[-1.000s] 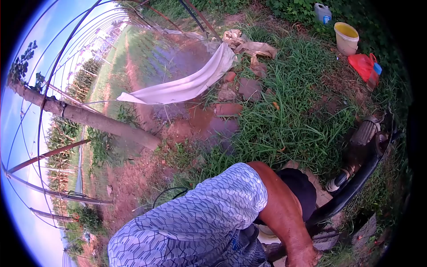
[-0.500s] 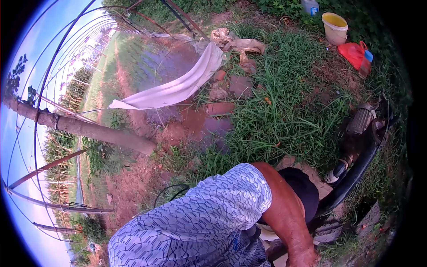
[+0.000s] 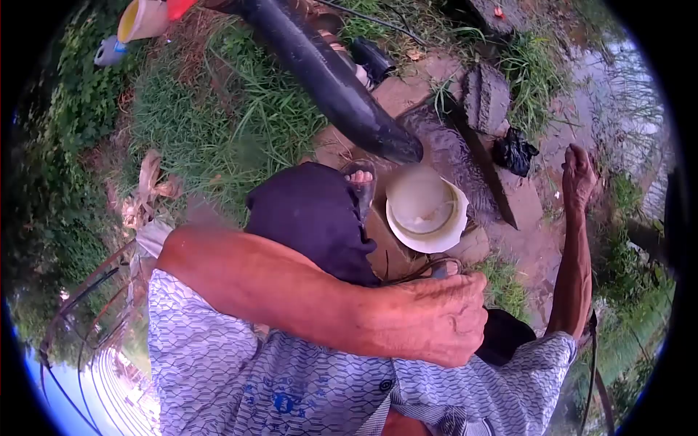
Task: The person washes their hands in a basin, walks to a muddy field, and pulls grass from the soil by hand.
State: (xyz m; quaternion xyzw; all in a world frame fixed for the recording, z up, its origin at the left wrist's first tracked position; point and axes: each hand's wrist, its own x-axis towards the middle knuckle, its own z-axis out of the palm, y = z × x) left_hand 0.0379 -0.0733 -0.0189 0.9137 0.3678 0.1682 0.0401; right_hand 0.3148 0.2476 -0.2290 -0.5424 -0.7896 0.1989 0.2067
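We see the bucket [image 3: 398, 221] on wet ground under the pipe [image 3: 327, 73] mouth, just ahead of the left hand [image 3: 443, 320], which is the nearer one and closed in a fist. The right hand [image 3: 578, 174] hangs loosely curled, farther right, holding nothing.

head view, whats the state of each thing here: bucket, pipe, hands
white bucket: upright on wet ground, under the pipe's mouth
black pipe: slanting down, its end just above the bucket
left hand: closed in a fist, across the body
right hand: stretched out, holding nothing visible
yellow bucket: on grass, open
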